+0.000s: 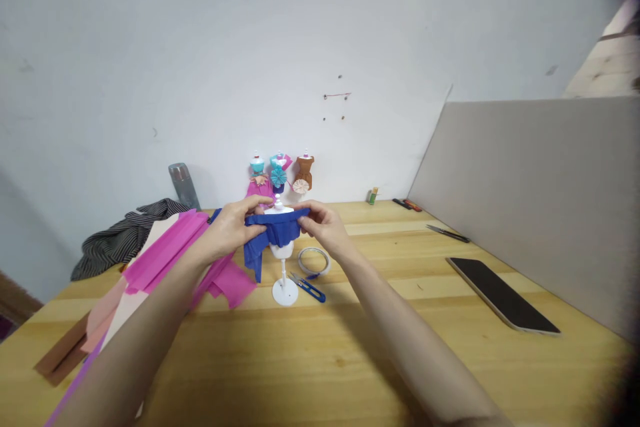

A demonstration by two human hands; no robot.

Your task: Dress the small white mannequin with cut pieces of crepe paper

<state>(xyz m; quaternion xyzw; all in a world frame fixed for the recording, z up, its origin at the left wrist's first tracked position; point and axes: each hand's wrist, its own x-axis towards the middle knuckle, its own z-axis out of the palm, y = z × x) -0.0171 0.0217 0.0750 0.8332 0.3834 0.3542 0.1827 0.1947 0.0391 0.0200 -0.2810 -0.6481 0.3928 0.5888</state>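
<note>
A deep-blue, crinkled, paper-like strip [283, 233] lay across the chest of a small white mannequin on a round-based stand [283, 251] on the pale wooden counter [250, 367], its top edge nearly straight, a tail hanging leftward; fingers of the left hand [233, 225] and right hand [326, 227] pinched its upper corners.

Mannequin [283, 251], snips [314, 291], phone [503, 295] on table [280, 373]

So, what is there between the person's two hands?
In the head view, a small white mannequin stands between them, with blue material stretched across its front.
</note>
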